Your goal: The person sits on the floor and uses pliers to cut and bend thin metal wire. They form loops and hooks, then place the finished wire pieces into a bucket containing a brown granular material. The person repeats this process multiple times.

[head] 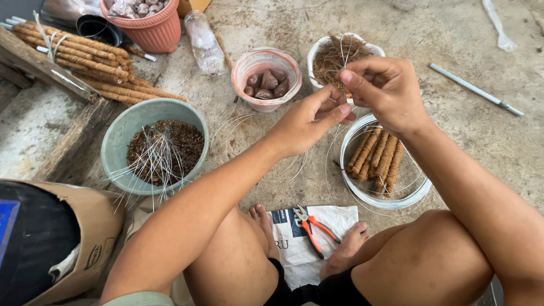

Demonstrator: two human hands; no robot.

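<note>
thin pale wire (343,48), upright, pinched btwn fingertips above fibre bowl (323,48).

Left hand (306,122) and right hand (385,90) meet, each grip pinched.

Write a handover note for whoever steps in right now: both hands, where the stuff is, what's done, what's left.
Left hand: fingertips pinch a thin wire.
Right hand: pinches the same wire higher up, over the white pot of fibre.
Wire coil lies on the floor under the right wrist, with five fibre-wrapped sticks lying inside it.
More wrapped sticks, bundled, lie far left.
Green bowl holds brown chips and cut wire pieces.
Orange pliers lie on a bag between the feet.
Done: several sticks wrapped. Left: the held wire is not yet on any stick.
</note>
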